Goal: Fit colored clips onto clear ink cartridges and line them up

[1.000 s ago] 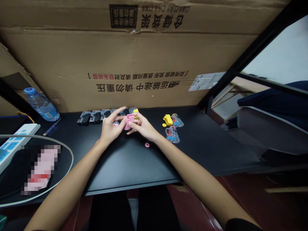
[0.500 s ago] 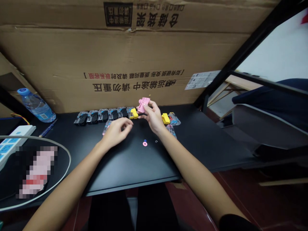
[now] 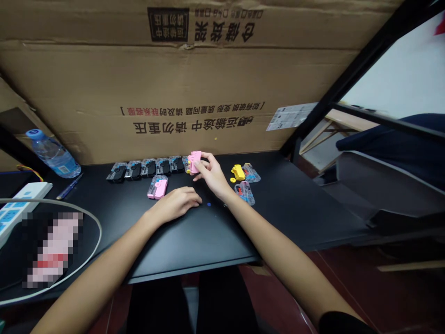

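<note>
My right hand [image 3: 212,176] pinches a pink plastic shell piece [image 3: 195,162] between thumb and fingers, above the back of the black table. My left hand [image 3: 181,202] rests low over the table with its fingers curled together; what is under its fingertips is hidden. Just right of those fingertips lies a small blue dot-like piece [image 3: 209,204]. Behind the left hand is a pink-and-clear plastic case [image 3: 158,187]. The held shell partly covers a yellow-and-clear case [image 3: 187,165] at the end of a row of black-and-clear cases [image 3: 149,167].
Right of my right hand lie a yellow shell piece [image 3: 238,172], a yellow disc [image 3: 232,180] and two clear printed parts [image 3: 251,173]. A water bottle [image 3: 52,153], a pen [image 3: 69,186] and a power strip [image 3: 24,199] are on the left. Cardboard [image 3: 194,83] stands behind.
My right hand has lowered the pink shell leftward. My left hand has moved right and down, its fingers curling in; the pink disc that lay near the blue piece no longer shows.
</note>
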`<state>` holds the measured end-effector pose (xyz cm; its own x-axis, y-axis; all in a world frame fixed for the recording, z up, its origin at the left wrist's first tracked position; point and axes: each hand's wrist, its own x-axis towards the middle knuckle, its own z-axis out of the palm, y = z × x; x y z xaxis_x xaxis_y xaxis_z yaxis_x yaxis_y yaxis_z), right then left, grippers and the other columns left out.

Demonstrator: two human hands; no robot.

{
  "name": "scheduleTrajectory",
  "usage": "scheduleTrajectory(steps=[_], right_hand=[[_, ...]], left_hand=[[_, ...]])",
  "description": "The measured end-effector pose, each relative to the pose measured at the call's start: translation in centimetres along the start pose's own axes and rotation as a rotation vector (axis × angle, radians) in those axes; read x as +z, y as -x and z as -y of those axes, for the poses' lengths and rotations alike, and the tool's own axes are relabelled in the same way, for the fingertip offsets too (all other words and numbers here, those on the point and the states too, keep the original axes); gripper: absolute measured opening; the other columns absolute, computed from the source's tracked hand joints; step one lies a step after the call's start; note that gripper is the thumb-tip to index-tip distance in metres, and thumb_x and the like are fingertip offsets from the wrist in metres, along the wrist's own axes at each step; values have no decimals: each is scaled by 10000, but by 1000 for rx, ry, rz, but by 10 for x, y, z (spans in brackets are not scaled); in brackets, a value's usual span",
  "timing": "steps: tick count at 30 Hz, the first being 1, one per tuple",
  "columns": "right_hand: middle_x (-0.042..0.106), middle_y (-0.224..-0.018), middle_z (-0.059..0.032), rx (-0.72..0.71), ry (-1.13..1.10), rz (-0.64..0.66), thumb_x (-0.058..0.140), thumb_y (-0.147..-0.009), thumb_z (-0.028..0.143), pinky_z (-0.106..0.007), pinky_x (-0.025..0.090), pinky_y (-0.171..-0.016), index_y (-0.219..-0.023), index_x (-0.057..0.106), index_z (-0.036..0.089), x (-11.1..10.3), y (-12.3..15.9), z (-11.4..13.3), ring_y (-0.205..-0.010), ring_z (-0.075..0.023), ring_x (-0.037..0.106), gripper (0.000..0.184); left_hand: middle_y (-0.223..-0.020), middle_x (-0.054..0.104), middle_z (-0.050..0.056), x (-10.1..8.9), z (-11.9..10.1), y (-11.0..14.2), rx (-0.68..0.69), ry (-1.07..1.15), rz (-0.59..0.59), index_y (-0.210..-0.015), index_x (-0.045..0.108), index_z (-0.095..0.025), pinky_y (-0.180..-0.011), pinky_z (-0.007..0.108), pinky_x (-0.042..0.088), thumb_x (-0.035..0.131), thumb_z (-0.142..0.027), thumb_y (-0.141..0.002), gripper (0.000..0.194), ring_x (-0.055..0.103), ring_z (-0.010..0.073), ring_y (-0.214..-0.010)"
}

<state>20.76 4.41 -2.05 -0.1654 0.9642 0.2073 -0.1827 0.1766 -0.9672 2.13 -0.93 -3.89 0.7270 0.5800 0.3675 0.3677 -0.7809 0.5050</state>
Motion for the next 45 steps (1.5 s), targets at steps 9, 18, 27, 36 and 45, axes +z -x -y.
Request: scheduleTrajectory(steps=[9,18,27,36,45], right_hand=[[784,-803,-32,86,72,45,855,-838,480,-237,603,-507,-1263,719,178,6,6,3,-603,-143,685,539],[686,-671,-6,268,-17,139,832,-847,419,-214,565,-398,-1087,789,172,15,15,4,-527,-127,618,347],[626,-575,2,455,-162,184,744,-928,384,-181,521,-389,-810,708,151,11,14,0,-435,-89,531,263],[597,-522,43,655,-295,258,628,-1039,395,-128,442,-366,-862,603,202,6,9,1,-357,-65,462,263],[588,-495,28,755,-377,211,554,-1038,283,-106,432,-354,-812,601,183,7,9,7,-330,-47,412,252]], left_hand=[[-1270,796,118,-38,12,-1,-253,115,-739,-999,839,-198,-882,371,683,798,-415,-947,227,801,230,-1013],[-1041,844,76,-41,10,4,-100,-51,-609,-1079,840,-232,-870,332,633,636,-373,-1069,248,792,203,-922],[-1086,836,81,-39,23,6,12,-83,-447,-1235,811,-264,-910,391,613,584,-259,-1082,274,731,220,-1007],[-1078,823,88,-38,24,6,-17,-69,-456,-1207,806,-246,-892,366,611,555,-277,-1095,277,742,210,-975],[-1100,832,86,-41,13,3,-20,-43,-433,-1183,805,-230,-911,377,603,591,-294,-1082,245,739,215,-992]])
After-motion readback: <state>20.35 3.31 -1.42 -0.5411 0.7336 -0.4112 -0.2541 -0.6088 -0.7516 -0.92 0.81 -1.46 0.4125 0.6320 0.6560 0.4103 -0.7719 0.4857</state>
